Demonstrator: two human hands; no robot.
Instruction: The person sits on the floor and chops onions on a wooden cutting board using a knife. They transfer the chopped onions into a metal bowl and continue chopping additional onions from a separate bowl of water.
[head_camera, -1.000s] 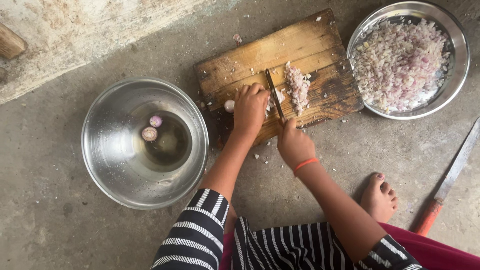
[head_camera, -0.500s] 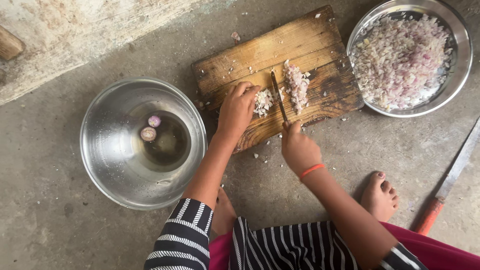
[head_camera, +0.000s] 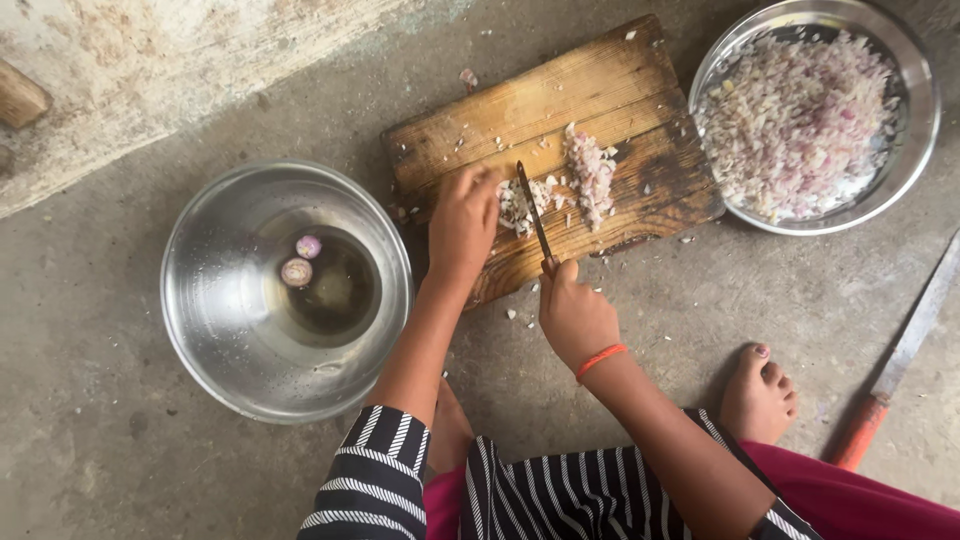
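Rough grey concrete floor (head_camera: 120, 440) carries everything, with a pale plastered wall edge at the far left. One worn brown wooden chopping board (head_camera: 560, 110) lies on it at the far centre, and on the board sit two small heaps of chopped pale pink onion: one (head_camera: 592, 178) in a narrow strip near the middle, the other (head_camera: 518, 205) just left of it. The left hand (head_camera: 462, 228) rests on the board with its fingers curled down against the left heap, touching it. The right hand (head_camera: 575, 315), an orange band on its wrist, grips the handle of one small dark-bladed knife (head_camera: 535, 215), fingers wrapped tightly round it; the blade lies between the two heaps. To the left, near the board, stands one large round steel bowl (head_camera: 215, 300) holding a little water and two peeled purple onion pieces (head_camera: 302, 260). At the far right, one shallower steel dish (head_camera: 915, 130) is full of chopped onion. One long knife with an orange handle (head_camera: 895, 375) lies on the floor at the right, beside one bare foot (head_camera: 758, 395).
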